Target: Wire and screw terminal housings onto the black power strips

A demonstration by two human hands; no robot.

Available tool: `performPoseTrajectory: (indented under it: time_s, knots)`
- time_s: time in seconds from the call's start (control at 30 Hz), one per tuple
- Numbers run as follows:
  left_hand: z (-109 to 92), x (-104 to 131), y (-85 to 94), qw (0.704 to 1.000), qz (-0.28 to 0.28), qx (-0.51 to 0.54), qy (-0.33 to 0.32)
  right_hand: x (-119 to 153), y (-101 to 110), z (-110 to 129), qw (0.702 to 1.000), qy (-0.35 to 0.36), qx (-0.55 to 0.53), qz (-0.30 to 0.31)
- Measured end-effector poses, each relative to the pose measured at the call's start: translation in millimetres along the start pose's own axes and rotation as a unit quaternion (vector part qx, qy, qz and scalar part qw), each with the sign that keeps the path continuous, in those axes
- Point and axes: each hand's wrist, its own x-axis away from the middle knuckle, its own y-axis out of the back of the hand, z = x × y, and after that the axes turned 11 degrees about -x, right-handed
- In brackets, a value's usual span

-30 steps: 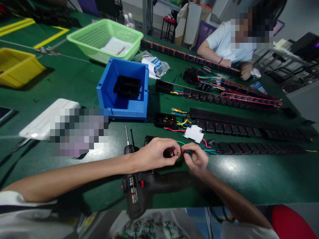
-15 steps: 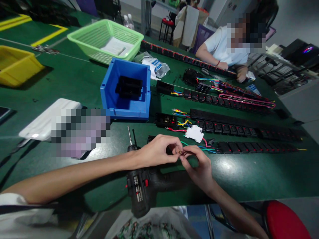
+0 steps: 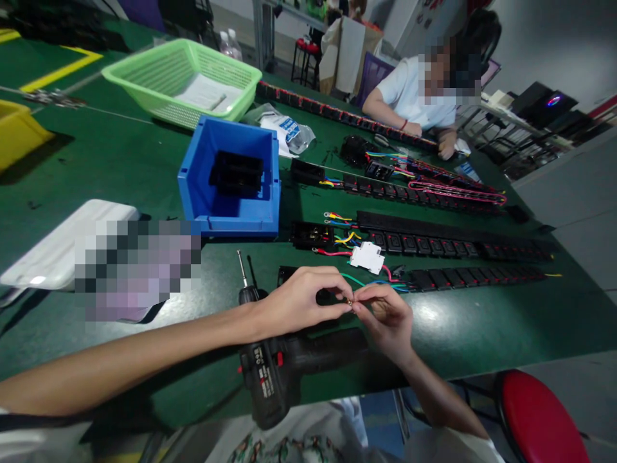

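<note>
A tiny brass-coloured metal piece [image 3: 351,302] is pinched between the fingertips of my left hand [image 3: 301,297] and my right hand [image 3: 389,321]. Its exact kind is too small to make out. Both hands hover above the table's front part, tips touching. Under my left forearm lies a black cordless screwdriver [image 3: 263,386], its bit pointing away from me. Just beyond the hands sit a white circuit breaker [image 3: 367,258] with wires, a black end housing [image 3: 312,235] and a black socket strip [image 3: 475,278]. My left hand partly covers another black part [image 3: 285,274].
A blue bin [image 3: 229,226] holds black housings; behind it stands a green basket [image 3: 179,116] with paper. At left are a yellow bin [image 3: 22,138] and a white power bank [image 3: 62,241]. Across the table sits a person [image 3: 407,83]. A red stool [image 3: 540,418] stands front right.
The view has shifted, so most table things appear slightly further left. Both hands stay together at the small metal piece, with the fingertips slightly rearranged.
</note>
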Motion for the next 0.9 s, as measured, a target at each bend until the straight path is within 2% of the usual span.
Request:
performPoseTrajectory:
  time_s: [0.1, 0.23, 0.3, 0.33, 0.4, 0.47, 0.53, 0.6, 0.67, 0.77, 0.9]
  knots:
    - [-2, 1, 0.4, 1.0, 0.008, -0.006, 0.007, 1, 1, 0, 1.0, -0.015, 0.008, 0.008]
    - [-1, -1, 5.0, 1.0, -0.011, -0.014, 0.013, -1, 2, 3, 0.999, -0.029, 0.017, 0.022]
    - [0, -3, 9.8, 0.999, -0.029, -0.024, 0.012, -5, 2, 7, 0.996, -0.032, 0.043, 0.066]
    - [1, -4, 12.6, 0.999, -0.038, -0.032, 0.011, -7, 1, 9, 0.991, -0.036, 0.069, 0.113]
    - [4, -6, 18.5, 0.997, -0.056, -0.046, 0.012, -10, -3, 13, 0.959, -0.04, 0.148, 0.24]
    - [6, -9, 24.0, 0.996, -0.071, -0.057, 0.019, -7, -12, 15, 0.9, -0.026, 0.246, 0.358]
    - [9, -11, 28.5, 0.994, -0.082, -0.067, 0.024, 2, -26, 15, 0.839, 0.002, 0.337, 0.427]
    - [11, -13, 31.7, 0.993, -0.089, -0.078, 0.029, 12, -42, 14, 0.794, 0.019, 0.415, 0.444]
    - [14, -15, 33.4, 0.991, -0.097, -0.08, 0.033, 21, -56, 13, 0.771, 0.02, 0.475, 0.423]
    - [17, -15, 33.8, 0.992, -0.102, -0.06, 0.046, 24, -66, 10, 0.765, 0.019, 0.498, 0.407]
    - [20, -15, 35.0, 0.991, -0.102, -0.061, 0.052, 24, -56, 5, 0.784, 0.015, 0.464, 0.412]
